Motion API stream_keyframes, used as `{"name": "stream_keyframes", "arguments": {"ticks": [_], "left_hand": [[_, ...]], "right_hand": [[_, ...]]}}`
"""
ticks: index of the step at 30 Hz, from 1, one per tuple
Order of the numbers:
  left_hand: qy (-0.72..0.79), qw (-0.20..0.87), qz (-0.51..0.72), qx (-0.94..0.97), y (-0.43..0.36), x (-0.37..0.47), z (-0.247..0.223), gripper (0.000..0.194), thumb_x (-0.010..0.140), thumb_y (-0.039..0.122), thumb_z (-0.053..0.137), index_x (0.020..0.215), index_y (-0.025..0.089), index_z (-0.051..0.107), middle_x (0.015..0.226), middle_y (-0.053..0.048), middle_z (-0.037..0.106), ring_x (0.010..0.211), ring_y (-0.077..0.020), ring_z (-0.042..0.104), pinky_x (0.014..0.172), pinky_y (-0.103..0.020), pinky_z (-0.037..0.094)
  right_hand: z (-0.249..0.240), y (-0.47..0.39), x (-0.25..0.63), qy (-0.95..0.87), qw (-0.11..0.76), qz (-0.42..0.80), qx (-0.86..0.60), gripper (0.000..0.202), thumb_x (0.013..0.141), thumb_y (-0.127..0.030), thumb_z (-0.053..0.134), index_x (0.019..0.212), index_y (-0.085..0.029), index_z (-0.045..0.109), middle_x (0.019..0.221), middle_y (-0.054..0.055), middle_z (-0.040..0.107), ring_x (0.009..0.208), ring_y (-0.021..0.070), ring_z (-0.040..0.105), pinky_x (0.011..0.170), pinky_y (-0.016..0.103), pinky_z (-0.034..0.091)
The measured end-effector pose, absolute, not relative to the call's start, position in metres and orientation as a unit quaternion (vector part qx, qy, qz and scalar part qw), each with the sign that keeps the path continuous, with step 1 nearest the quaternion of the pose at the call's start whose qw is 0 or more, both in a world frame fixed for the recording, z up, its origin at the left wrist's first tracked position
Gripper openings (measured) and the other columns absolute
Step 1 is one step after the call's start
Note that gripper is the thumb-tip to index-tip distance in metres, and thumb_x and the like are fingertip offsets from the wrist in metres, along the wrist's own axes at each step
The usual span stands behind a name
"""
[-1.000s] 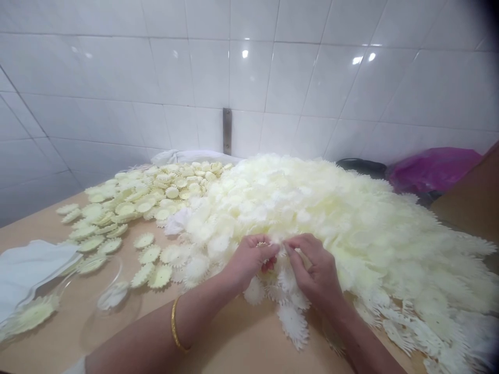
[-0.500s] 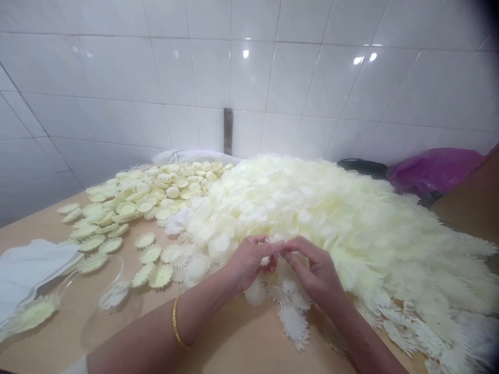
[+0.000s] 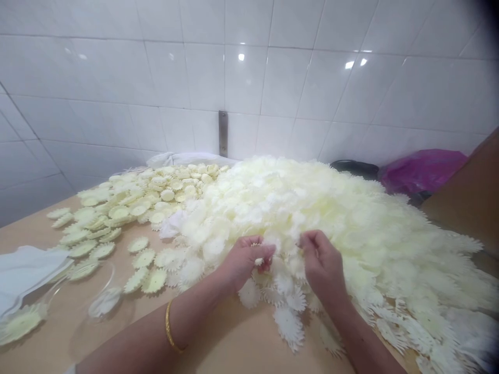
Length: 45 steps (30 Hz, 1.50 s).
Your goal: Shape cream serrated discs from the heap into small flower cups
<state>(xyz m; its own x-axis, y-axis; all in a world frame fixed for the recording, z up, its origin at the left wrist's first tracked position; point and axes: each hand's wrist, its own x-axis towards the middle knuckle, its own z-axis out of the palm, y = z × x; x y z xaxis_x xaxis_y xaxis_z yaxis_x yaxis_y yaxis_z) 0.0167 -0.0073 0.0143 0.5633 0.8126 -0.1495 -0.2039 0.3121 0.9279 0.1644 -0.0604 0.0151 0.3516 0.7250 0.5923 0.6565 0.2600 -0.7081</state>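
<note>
A large heap of pale, thin discs with toothed edges (image 3: pixel 312 200) spreads across the table behind and to the right of my hands. My left hand (image 3: pixel 249 257), below a wrist with a gold bangle (image 3: pixel 169 326), is pinched around a small pale toothed piece that shows between its fingers. To its right, a short gap away, my right hand (image 3: pixel 322 259) is closed with thumb and forefinger together; whatever it holds is too small to make out. Loose white discs (image 3: pixel 288 324) lie just in front of the hands.
Thicker yellowish toothed discs (image 3: pixel 119 212) are piled at the left. White cloth or paper (image 3: pixel 29 272) and a clear strip lie at the left edge. Behind the heap are a magenta bag (image 3: pixel 423 169), a dark item (image 3: pixel 354 167) and a tiled wall (image 3: pixel 249 78).
My hands, together before, have come apart: my right hand has moved right, away from my left. The whole view has shifted slightly.
</note>
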Motion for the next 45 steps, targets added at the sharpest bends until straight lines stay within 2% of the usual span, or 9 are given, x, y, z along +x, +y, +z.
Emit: {"name": "stream_keyframes", "arguments": {"ticks": [14,18,21,25,28,31,34,37,45], "left_hand": [[0.333,0.696,0.364,0.522,-0.01,0.016,0.011,0.025,0.064,0.036,0.066,0.063,0.015,0.052,0.052,0.003,0.048,0.045,-0.0059,0.04,0.045,-0.02,0.027],[0.343,0.674,0.365,0.543,-0.012,0.016,0.014,0.029,0.066,0.04,0.063,0.059,0.015,0.05,0.05,0.002,0.049,0.043,-0.0059,0.04,0.044,-0.02,0.026],[0.344,0.682,0.354,0.539,-0.013,0.016,0.016,0.032,0.067,0.044,0.06,0.059,0.015,0.05,0.051,0.002,0.05,0.042,-0.0055,0.04,0.045,-0.02,0.027],[0.317,0.7,0.341,0.541,-0.016,0.018,0.019,0.036,0.069,0.049,0.057,0.06,0.015,0.051,0.052,0.002,0.048,0.043,-0.0058,0.04,0.044,-0.02,0.027],[0.295,0.718,0.329,0.538,-0.018,0.018,0.022,0.039,0.073,0.051,0.051,0.063,0.014,0.054,0.054,0.001,0.048,0.044,-0.0062,0.042,0.043,-0.02,0.028],[0.272,0.759,0.325,0.493,-0.017,0.018,0.024,0.03,0.076,0.043,0.051,0.071,0.013,0.055,0.062,-0.003,0.054,0.051,-0.0095,0.051,0.048,-0.022,0.037],[0.247,0.804,0.317,0.439,-0.013,0.017,0.024,0.015,0.068,0.019,0.058,0.08,0.012,0.054,0.075,-0.008,0.061,0.071,-0.0181,0.062,0.069,-0.03,0.046],[0.254,0.813,0.304,0.427,-0.012,0.017,0.022,0.024,0.062,0.006,0.058,0.084,0.011,0.051,0.082,-0.013,0.064,0.081,-0.0234,0.064,0.079,-0.034,0.044],[0.318,0.721,0.278,0.55,-0.015,0.019,0.016,0.022,0.071,0.032,0.059,0.074,0.012,0.052,0.07,-0.008,0.063,0.057,-0.0176,0.063,0.05,-0.024,0.046]], "right_hand": [[0.018,-0.062,0.162,-0.621,0.544,0.114,-0.552,0.031,0.087,-0.034,0.04,0.062,-0.018,0.045,0.057,-0.002,0.046,0.054,0.0114,0.043,0.052,0.022,0.035],[0.014,-0.06,0.166,-0.561,0.577,-0.015,-0.593,0.014,0.082,-0.031,0.049,0.085,-0.017,0.053,0.073,0.002,0.053,0.068,0.0153,0.05,0.063,0.027,0.041],[0.014,-0.059,0.166,-0.56,0.584,-0.05,-0.585,0.019,0.083,-0.03,0.049,0.097,-0.017,0.052,0.084,0.006,0.055,0.078,0.0185,0.052,0.07,0.031,0.042],[0.015,-0.063,0.158,-0.654,0.527,0.011,-0.543,0.016,0.083,-0.029,0.048,0.093,-0.019,0.055,0.085,0.006,0.056,0.082,0.0195,0.052,0.07,0.032,0.043],[0.015,-0.064,0.154,-0.678,0.497,0.031,-0.541,0.014,0.084,-0.028,0.047,0.075,-0.018,0.054,0.072,0.003,0.055,0.071,0.0171,0.052,0.064,0.029,0.041],[0.014,-0.062,0.16,-0.611,0.532,-0.021,-0.586,0.017,0.084,-0.028,0.047,0.071,-0.018,0.052,0.069,0.002,0.054,0.066,0.0164,0.051,0.061,0.028,0.04],[0.013,-0.059,0.169,-0.541,0.572,-0.077,-0.612,0.013,0.082,-0.028,0.048,0.085,-0.017,0.054,0.08,0.005,0.057,0.076,0.0186,0.053,0.068,0.031,0.041],[0.013,-0.057,0.172,-0.544,0.571,-0.087,-0.609,0.013,0.082,-0.027,0.048,0.088,-0.017,0.054,0.084,0.006,0.058,0.08,0.0194,0.053,0.073,0.033,0.041],[0.014,-0.062,0.16,-0.603,0.547,-0.08,-0.574,0.011,0.083,-0.025,0.046,0.084,-0.018,0.054,0.081,0.005,0.058,0.08,0.0188,0.053,0.071,0.032,0.042]]}}
